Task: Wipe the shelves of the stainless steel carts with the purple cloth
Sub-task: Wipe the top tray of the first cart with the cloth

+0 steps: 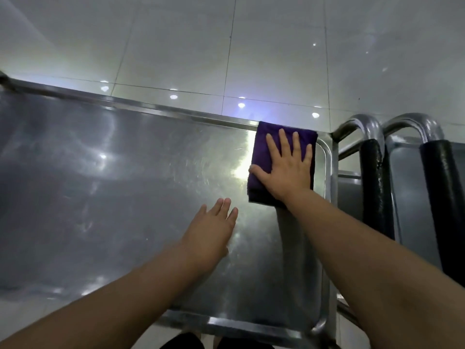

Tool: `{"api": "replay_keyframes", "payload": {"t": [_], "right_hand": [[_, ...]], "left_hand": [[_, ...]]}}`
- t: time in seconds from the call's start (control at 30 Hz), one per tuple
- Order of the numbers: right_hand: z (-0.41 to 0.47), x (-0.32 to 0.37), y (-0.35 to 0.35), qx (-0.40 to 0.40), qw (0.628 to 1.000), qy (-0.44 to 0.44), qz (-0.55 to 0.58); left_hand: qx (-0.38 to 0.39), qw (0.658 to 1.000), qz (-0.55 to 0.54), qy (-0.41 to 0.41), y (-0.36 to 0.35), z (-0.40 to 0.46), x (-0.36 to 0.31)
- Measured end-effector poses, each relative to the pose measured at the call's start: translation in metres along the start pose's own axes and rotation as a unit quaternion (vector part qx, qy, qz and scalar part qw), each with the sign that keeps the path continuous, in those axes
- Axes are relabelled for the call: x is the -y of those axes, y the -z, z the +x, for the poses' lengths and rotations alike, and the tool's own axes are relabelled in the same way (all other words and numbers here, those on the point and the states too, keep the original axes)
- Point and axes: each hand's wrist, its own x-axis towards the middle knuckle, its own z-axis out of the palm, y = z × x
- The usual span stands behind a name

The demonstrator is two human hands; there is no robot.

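Lower centre, the left hand (210,229) hovers flat, fingers straight, over the steel cart shelf (105,187); farther, right of centre, the right hand (289,167) presses spread fingers on the folded purple cloth (260,152) at the shelf's far right corner; black-padded cart handles (375,177) stand at right.

Dim, cool, soft picture; glare on steel and tile.

Overhead spot lamps show as small white reflections across the glossy floor tiles (251,59) and as streaky highlights on the cart shelf (100,185). Strongest glare is a white flare just left of the purple cloth (260,157). Right arm throws a soft shadow on the shelf. Left hand (211,230) slightly motion-blurred. Rails bow with wide-angle distortion; corners darken.
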Motion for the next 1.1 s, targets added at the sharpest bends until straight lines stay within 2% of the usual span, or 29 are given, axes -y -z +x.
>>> {"api": "replay_keyframes", "payload": {"t": [0.1,0.33,0.6,0.83,1.1], "right_hand": [[-0.004,-0.003,0.001,0.006,1.0,-0.004,0.003],[-0.046,-0.027,-0.001,0.007,0.994,-0.101,0.03],[-0.145,-0.004,-0.024,0.005,0.989,-0.144,0.023],[-0.24,0.02,-0.037,0.037,0.985,-0.166,0.035],[-0.313,0.053,-0.048,0.053,0.969,-0.235,0.053]], "left_hand": [[0.004,1.0,-0.008,0.004,-0.002,0.001,0.0],[0.006,1.0,-0.02,0.018,0.0,-0.001,-0.003],[-0.012,1.0,-0.002,0.008,0.005,-0.01,-0.003],[-0.036,0.999,0.015,0.001,0.008,-0.021,-0.007],[-0.047,0.998,0.05,-0.011,0.014,-0.028,-0.01]]}}
